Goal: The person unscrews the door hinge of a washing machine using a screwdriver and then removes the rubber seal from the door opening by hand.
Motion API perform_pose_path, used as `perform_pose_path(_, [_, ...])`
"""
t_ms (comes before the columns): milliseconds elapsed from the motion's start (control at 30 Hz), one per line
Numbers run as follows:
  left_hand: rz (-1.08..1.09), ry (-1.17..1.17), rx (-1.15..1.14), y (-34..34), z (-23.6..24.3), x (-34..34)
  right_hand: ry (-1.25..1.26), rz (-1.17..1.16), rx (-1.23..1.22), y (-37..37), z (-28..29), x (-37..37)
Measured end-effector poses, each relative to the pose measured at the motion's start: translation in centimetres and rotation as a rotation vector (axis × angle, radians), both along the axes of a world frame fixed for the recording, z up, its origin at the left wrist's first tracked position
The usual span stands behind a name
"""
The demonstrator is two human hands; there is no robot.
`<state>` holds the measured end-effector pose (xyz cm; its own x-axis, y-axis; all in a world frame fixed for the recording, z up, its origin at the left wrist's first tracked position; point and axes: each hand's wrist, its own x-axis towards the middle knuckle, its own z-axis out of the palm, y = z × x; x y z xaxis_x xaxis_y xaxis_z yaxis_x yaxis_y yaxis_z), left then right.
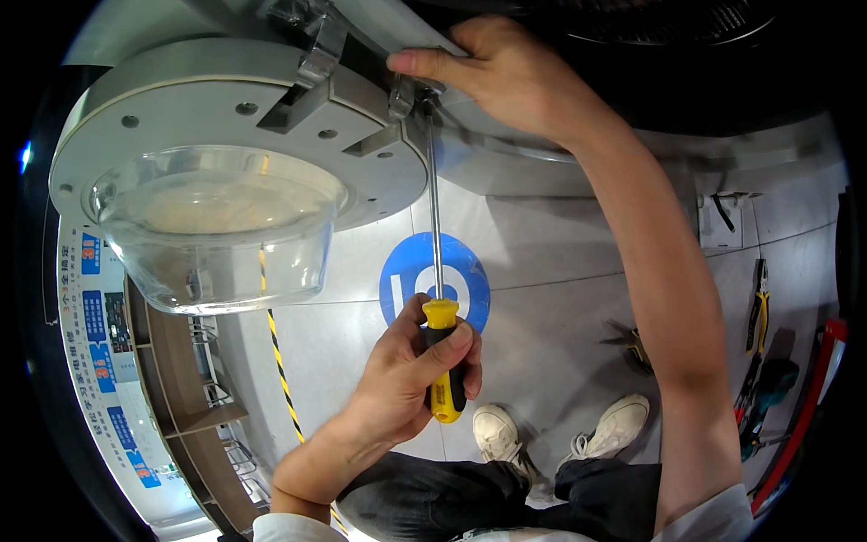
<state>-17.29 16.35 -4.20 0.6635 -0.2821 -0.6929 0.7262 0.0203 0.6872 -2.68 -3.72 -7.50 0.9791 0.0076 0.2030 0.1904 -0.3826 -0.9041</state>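
- One long screwdriver (440, 313) with a smooth, thin, round steel shaft and a chunky yellow-and-black handle stands nearly upright in view, below the hinge; whether its tip touches metal is too small to tell.
- The left hand (405, 369) has its fingers closed around that handle, thumb laid along it.
- One shiny, blocky metal hinge (402, 98) sits at the rim of the door, just beside the shaft's upper end.
- The right hand (515, 77) is at the hinge, thumb stretched out just above it; the other fingers are mostly hidden, so I cannot tell how far they open or what they grip.
- One thick, matte grey, ring-shaped door (190, 125) has at least four small round holes and two angular notches.
- One clear, glossy, bowl-shaped glass (226, 266) bulges from the ring's middle.
- One flat blue disc (465, 255) with white marks lies on the grey tiled floor (560, 237).
- Two off-white lace-up shoes (616, 425) stand below the hands.
- Two pairs of yellow-and-black pliers (761, 318) lie to the right, well apart from the screwdriver.
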Motion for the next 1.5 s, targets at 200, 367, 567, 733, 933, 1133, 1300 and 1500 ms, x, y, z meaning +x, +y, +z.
perform_pose_path(200, [0.021,-0.012,-0.001,0.1,-0.3,-0.1,-0.027,0.003,-0.012,0.0,0.3,-0.4])
perform_pose_path(367, [-0.026,0.091,-0.334,1.6,-0.4,0.1,-0.018,0.01,-0.029,-0.2,0.8,-1.4])
perform_pose_path(567, [0.052,0.203,-0.51,1.0,-0.2,-0.5,0.018,0.029,-0.061,-0.7,1.8,-2.9])
perform_pose_path(733, [-0.058,0.341,-0.857,1.6,-0.8,0.4,0.077,0.026,-0.124,-1.3,2.7,-4.5])
perform_pose_path(933, [-0.081,0.293,-0.705,3.1,-1.5,0.4,0.411,0.125,-0.04,-1.9,5.6,-3.2])
perform_pose_path(1133, [-0.082,0.14,-0.293,2.1,0.1,0.6,0.234,0.127,-0.001,-1.6,4.2,-4.2])
perform_pose_path(1300, [-0.154,0.087,-0.211,1.6,0.1,1.1,0.309,0.137,-0.019,-1.6,4.8,-3.7])
perform_pose_path(1500, [-0.19,0.022,-0.192,1.2,-0.6,1.1,0.282,0.119,-0.034,-1.5,4.1,-3.6])
